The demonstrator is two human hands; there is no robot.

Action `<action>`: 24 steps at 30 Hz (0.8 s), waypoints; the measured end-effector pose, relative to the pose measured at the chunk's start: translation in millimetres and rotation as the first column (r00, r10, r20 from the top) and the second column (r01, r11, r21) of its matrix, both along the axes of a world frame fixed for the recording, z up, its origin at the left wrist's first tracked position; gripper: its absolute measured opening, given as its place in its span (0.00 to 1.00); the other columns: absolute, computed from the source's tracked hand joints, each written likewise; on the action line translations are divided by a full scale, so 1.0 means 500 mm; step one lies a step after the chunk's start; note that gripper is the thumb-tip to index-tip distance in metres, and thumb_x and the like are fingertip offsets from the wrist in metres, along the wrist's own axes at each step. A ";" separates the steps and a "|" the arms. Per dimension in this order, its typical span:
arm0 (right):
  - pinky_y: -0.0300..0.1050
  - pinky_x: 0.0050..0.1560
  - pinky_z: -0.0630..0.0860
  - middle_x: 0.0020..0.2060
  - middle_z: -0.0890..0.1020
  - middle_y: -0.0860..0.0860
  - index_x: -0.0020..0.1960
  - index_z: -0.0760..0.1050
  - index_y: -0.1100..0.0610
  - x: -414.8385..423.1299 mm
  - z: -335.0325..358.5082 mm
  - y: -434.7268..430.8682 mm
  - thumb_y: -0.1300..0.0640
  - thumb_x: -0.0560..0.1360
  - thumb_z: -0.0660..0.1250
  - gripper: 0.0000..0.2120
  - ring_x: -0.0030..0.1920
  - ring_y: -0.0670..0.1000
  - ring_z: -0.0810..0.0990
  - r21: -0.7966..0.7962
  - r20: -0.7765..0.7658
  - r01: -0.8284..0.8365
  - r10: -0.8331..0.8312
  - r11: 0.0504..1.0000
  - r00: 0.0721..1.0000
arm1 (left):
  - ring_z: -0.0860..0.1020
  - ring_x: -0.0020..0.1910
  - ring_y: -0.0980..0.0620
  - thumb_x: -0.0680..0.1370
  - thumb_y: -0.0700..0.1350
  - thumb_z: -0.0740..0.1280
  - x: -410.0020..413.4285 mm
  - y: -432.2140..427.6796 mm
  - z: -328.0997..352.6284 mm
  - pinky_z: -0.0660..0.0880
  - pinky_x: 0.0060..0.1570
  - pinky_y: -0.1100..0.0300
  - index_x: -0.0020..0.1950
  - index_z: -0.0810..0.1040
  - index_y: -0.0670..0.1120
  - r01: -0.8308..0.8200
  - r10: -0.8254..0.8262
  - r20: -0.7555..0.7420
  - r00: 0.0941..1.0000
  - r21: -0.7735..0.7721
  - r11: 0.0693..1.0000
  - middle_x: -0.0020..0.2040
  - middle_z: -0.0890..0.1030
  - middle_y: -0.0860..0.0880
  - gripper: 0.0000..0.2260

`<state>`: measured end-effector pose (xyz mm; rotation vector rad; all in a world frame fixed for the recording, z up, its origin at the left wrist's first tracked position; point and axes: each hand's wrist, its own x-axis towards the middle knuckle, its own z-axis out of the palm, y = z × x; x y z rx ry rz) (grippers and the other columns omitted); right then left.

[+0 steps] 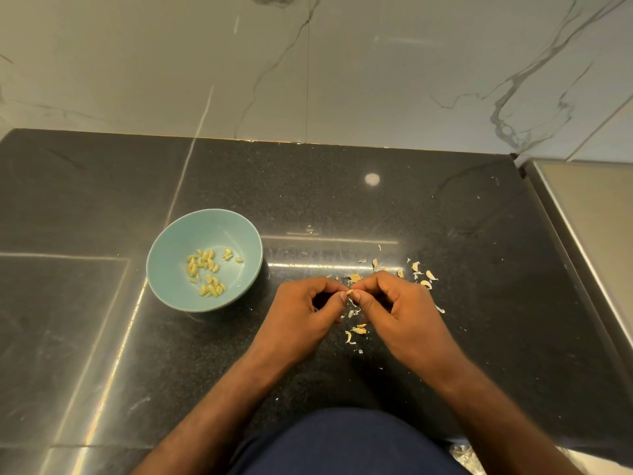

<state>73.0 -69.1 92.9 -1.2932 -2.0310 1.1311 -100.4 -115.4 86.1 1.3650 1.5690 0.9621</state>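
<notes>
- A polished black speckled stone table fills the scene, seen from above by the person working at it.
- Nearest the camera, a dark blue garment shows at the bottom edge, with two bare forearms reaching forward over the table.
- The left hand and right hand meet at the fingertips just above the table, fingers curled, thumbs and forefingers of both pinching one small pale seed between them.
- The seed sits at the centre of the table, right of the bowl and held just above a litter of husks.
- Pale, papery husk scraps lie scattered on the table beneath and between the hands, with more beyond the right hand's knuckles.
- To the left of the left hand, apart from it, stands a round light-blue ceramic bowl, holding a loose scatter of pale yellow-green seeds on its bottom.
- A brushed metal ledge runs along the table's right side.
- Behind the table rises a white marble-look tiled wall with grey veins.
</notes>
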 end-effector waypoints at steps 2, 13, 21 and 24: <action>0.35 0.36 0.74 0.35 0.80 0.43 0.51 0.81 0.53 -0.002 0.003 -0.002 0.56 0.79 0.69 0.03 0.37 0.42 0.79 0.012 0.002 -0.009 0.009 1.000 1.000 | 0.81 0.37 0.56 0.79 0.46 0.69 0.000 0.001 0.003 0.80 0.41 0.59 0.49 0.84 0.51 -0.007 0.007 -0.002 1.000 0.000 1.000 0.36 0.83 0.53 0.04; 0.40 0.36 0.78 0.36 0.82 0.42 0.49 0.82 0.53 -0.007 0.005 -0.012 0.57 0.78 0.69 0.03 0.37 0.45 0.81 0.061 -0.007 -0.017 0.018 0.998 1.000 | 0.78 0.33 0.52 0.77 0.41 0.70 0.007 0.001 0.005 0.76 0.35 0.58 0.43 0.84 0.48 -0.050 0.050 0.013 0.999 0.030 0.998 0.33 0.81 0.51 0.05; 0.46 0.35 0.79 0.35 0.83 0.46 0.46 0.83 0.52 -0.016 0.006 -0.023 0.59 0.77 0.71 0.04 0.34 0.48 0.80 -0.039 -0.167 0.057 -0.063 0.998 0.984 | 0.80 0.33 0.42 0.78 0.37 0.68 0.015 -0.006 0.001 0.78 0.35 0.52 0.41 0.84 0.39 -0.095 0.089 0.184 0.979 0.025 0.995 0.32 0.81 0.42 0.08; 0.47 0.37 0.80 0.36 0.84 0.46 0.46 0.82 0.52 -0.020 0.006 -0.029 0.60 0.77 0.71 0.04 0.35 0.49 0.82 -0.070 -0.217 0.085 -0.098 0.994 0.971 | 0.79 0.31 0.51 0.78 0.35 0.68 0.017 -0.005 0.006 0.77 0.33 0.62 0.42 0.85 0.39 -0.116 0.116 0.274 0.955 -0.018 0.993 0.32 0.82 0.43 0.08</action>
